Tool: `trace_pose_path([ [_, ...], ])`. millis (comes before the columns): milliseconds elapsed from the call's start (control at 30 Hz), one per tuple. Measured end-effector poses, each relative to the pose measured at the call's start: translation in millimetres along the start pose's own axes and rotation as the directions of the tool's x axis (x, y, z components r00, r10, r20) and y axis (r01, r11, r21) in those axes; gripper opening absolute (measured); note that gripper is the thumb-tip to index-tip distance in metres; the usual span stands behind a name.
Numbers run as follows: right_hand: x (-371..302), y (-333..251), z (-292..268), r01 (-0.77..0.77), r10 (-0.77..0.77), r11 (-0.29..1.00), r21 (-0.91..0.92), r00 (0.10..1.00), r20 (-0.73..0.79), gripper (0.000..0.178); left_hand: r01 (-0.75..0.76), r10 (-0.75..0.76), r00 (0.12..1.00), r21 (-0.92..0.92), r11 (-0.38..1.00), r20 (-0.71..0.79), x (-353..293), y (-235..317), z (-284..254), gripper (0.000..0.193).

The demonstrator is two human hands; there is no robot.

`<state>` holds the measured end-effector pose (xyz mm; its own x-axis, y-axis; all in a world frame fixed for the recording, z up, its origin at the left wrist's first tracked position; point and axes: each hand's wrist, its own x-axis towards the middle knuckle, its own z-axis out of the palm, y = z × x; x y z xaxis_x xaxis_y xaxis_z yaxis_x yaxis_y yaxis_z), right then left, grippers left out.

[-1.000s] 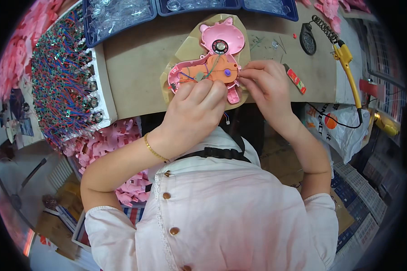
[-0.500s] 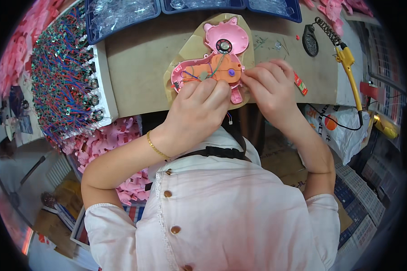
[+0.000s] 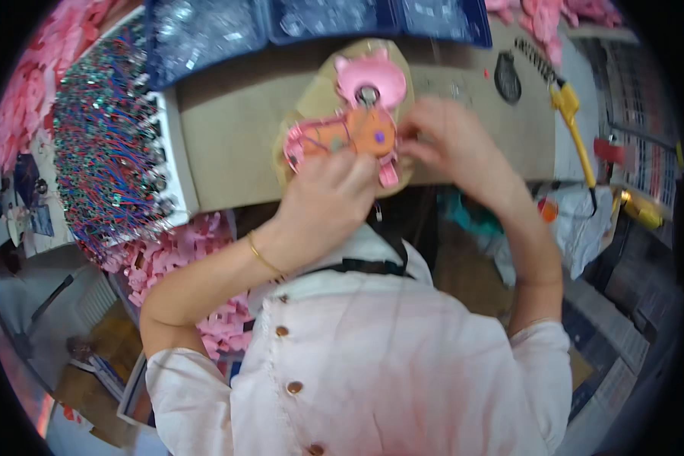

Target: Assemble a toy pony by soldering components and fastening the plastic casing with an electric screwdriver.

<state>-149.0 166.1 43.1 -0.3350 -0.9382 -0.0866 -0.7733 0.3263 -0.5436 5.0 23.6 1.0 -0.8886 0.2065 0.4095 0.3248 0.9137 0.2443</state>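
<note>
Hands meet over a pink toy (image 3: 355, 125) shaped like a small animal, lying open on a tan pad (image 3: 311, 91) at the near edge of a cardboard-covered bench (image 3: 235, 129). The left hand (image 3: 328, 199) covers the toy's lower side, its fingers curled and pressed onto the orange board (image 3: 357, 135) inside the shell, thumb toward the toy's left end. A thin gold bangle (image 3: 264, 258) circles that wrist. The right hand (image 3: 450, 144) sits just right of the toy, fingertips drawn together at the board's right end; motion blur hides whether they pinch anything. Fine wires run across the board, and a purple dot shows near its right end. The toy's head, with a round metal part in it, points away from both hands.

Left of the left hand, well apart, a white tray (image 3: 171, 167) holds a dense mass of red, blue and green wires (image 3: 106, 144). Below it, beside the left forearm, lies a heap of pink parts (image 3: 182, 258). Beyond the hands, blue trays (image 3: 281, 19) of small clear parts line the bench's far edge. Right of the right hand lie a dark round disc (image 3: 507, 76) and a yellow-handled tool (image 3: 574, 125) with a coiled lead. More pink parts (image 3: 539, 19) sit at the far right corner.
</note>
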Motion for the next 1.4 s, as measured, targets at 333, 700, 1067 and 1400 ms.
trace_pose_path([
  [333, 144.1, -19.3, 7.7, -0.128, -0.025, 0.897, -0.424, 0.942, -0.336, 0.028, -0.002, 0.003, 1.0, -0.035, 0.999, 0.016, -10.0, 7.3, -3.8, 0.039],
  [700, 166.5, 29.4, 22.9, -0.191, 0.099, 0.9, -0.392, 0.965, -0.242, 0.012, 0.618, -0.45, 0.767, 0.34, 0.708, -0.458, 55.1, -270.3, -100.0, 0.079],
  [1067, 150.5, 1.9, 25.5, -0.047, 0.037, 0.999, -0.003, 0.808, -0.588, 0.024, 0.79, -0.546, 0.487, 0.077, 0.608, -0.682, 73.6, -314.6, -132.1, 0.031],
  [1400, 14.9, -42.6, -9.9, -0.05, 0.175, 0.958, 0.282, 0.883, -0.436, 0.018, -0.307, -0.782, 0.594, -0.952, -0.001, -0.19, -46.1, -268.9, -219.9, 0.044],
])
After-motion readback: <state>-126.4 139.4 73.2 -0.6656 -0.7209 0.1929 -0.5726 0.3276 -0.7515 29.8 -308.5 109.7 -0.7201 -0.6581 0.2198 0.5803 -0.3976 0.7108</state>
